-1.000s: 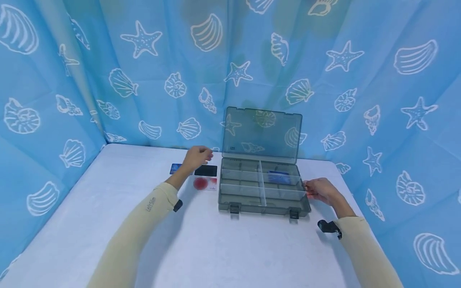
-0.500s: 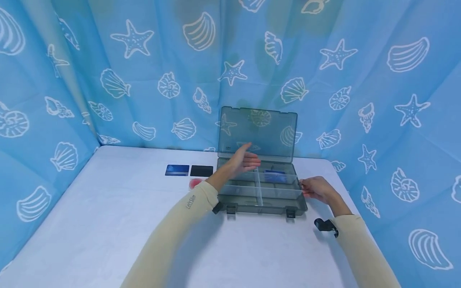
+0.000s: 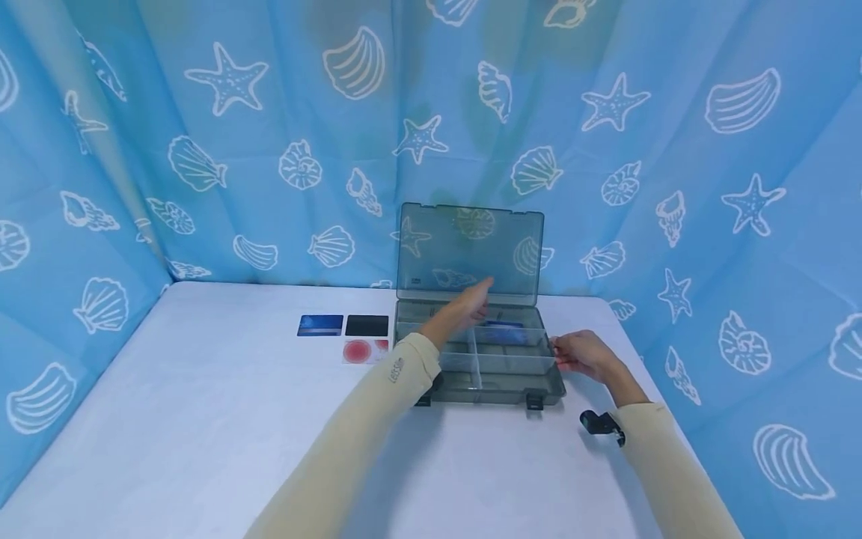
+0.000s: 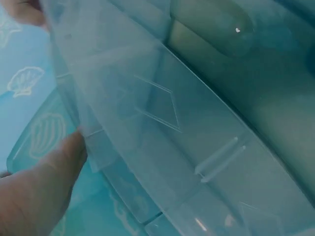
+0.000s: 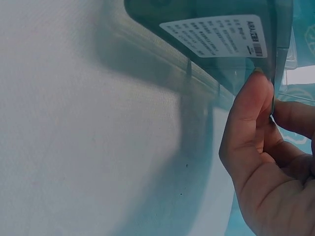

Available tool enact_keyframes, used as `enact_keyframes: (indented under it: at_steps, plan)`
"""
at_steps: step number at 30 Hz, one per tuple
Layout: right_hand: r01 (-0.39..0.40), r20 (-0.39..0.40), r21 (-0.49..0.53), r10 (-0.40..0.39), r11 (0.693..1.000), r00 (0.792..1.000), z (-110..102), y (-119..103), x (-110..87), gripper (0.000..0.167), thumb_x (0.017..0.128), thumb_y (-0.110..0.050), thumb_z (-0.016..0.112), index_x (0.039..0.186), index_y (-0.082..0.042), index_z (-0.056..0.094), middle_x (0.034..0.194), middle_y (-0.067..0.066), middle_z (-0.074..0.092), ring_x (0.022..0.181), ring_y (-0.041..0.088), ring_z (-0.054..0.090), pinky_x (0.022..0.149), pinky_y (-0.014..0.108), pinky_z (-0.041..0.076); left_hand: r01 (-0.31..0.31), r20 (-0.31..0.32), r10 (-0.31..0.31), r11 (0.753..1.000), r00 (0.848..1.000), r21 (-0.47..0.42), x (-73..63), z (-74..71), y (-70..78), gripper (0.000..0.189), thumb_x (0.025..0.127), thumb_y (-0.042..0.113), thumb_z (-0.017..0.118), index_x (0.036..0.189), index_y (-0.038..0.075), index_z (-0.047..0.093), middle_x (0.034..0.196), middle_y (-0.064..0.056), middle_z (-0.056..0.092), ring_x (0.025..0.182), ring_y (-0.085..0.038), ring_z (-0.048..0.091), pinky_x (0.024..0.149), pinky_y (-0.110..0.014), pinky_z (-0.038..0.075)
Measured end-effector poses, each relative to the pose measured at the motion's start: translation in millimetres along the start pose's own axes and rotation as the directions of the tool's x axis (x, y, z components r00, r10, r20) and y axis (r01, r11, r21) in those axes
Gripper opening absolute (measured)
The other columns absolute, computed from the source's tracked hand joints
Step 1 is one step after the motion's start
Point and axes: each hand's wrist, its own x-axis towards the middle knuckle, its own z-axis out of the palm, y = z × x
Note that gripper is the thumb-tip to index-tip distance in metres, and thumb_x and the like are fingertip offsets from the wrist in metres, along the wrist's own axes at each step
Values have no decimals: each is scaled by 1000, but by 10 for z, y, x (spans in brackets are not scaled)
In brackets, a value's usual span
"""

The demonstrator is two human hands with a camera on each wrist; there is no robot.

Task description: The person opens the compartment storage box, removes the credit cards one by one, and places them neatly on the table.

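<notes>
A smoky clear compartment box [image 3: 458,394] stands on the white table, its lid [image 3: 469,254] raised at the back. My left hand [image 3: 466,308] reaches over the middle of the box, around the long clear divider [image 4: 162,113]. In the left wrist view its thumb [image 4: 42,189] is stretched out, well apart from a fingertip [image 4: 24,11]; nothing shows held between them. A blue card [image 3: 506,333] lies in a compartment just right of that hand. At the box's right side, my right hand [image 3: 584,353] pinches the wall beside a white label [image 5: 216,37].
Left of the box, a blue card [image 3: 320,325] and a black card [image 3: 367,326] lie side by side, with a white card bearing red circles [image 3: 365,351] in front. A blue curtain [image 3: 283,217] with white shells hangs close behind the box.
My left hand has moved right from above the cards to over the box's middle, and its fingers have turned down. The right hand keeps its hold; the camera view shifts slightly.
</notes>
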Motion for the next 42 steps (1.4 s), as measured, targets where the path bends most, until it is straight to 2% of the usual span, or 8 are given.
enact_keyframes:
  at_steps: [4, 7, 10, 13, 14, 23, 32, 42]
  plan:
    - [17, -18, 5, -17, 1000, 1000, -64, -12, -19, 32, 103, -16, 43, 116, 11, 54, 89, 10, 58, 75, 17, 59, 69, 28, 57, 8, -31, -6, 997, 1000, 82, 70, 111, 60, 70, 104, 51, 28, 154, 3, 21, 110, -19, 53, 96, -28, 56, 112, -46, 31]
    - [20, -20, 19, -19, 1000, 1000, -73, -7, -30, 32, 103, -14, 43, 119, 11, 53, 88, 10, 58, 74, 16, 59, 68, 27, 57, 45, -35, -42, 995, 999, 89, 136, 142, 94, 69, 103, 52, 29, 155, 8, 20, 92, -7, 44, 60, -16, 27, 102, -43, 38]
    - [27, -21, 25, -26, 999, 999, -38, 11, -34, 32, 102, -14, 43, 118, 12, 54, 87, 10, 58, 72, 17, 59, 67, 27, 57, 105, -1, -105, 994, 994, -12, 180, 113, 110, 68, 104, 50, 29, 157, 11, 12, 133, -16, 46, 86, -18, 55, 109, -43, 31]
    - [28, -28, 40, -27, 999, 999, 19, 31, -13, 29, 102, -15, 44, 112, 10, 56, 85, 9, 58, 71, 17, 59, 66, 26, 57, 176, 34, -173, 980, 984, -92, 198, 58, 120, 71, 104, 51, 29, 157, 12, 3, 161, -19, 8, 146, -32, 19, 118, -47, 17]
    - [26, -29, 41, -25, 999, 999, 40, 36, -5, 29, 102, -15, 45, 111, 10, 56, 84, 9, 58, 71, 17, 59, 66, 26, 57, 195, 39, -192, 977, 981, -89, 184, 42, 126, 72, 104, 52, 28, 157, 12, 1, 161, -19, -1, 147, -34, 1, 118, -51, 9]
    - [-2, -30, 31, 3, 1000, 1000, 58, 24, -40, 30, 103, -17, 45, 114, 10, 56, 87, 10, 58, 73, 18, 58, 67, 27, 57, 207, 34, -207, 978, 978, 14, 157, 119, 125, 74, 103, 54, 27, 157, 9, 5, 160, -22, 5, 147, -37, 7, 118, -50, 13]
    - [12, -32, 27, -11, 1000, 999, 32, 18, -42, 31, 104, -18, 43, 111, 9, 55, 87, 10, 57, 73, 18, 58, 68, 27, 57, 182, 2, -184, 975, 983, -130, 379, 136, 2, 77, 103, 55, 27, 155, 2, 7, 155, -32, 16, 141, -48, 19, 116, -52, 21]
    - [23, -32, 33, -22, 999, 999, 29, 38, -34, 31, 103, -18, 43, 108, 10, 56, 85, 10, 57, 71, 18, 57, 66, 27, 56, 175, -13, -187, 940, 982, -295, 311, 122, -4, 73, 104, 48, 30, 155, 2, 8, 152, -34, 21, 140, -50, 19, 116, -51, 22]
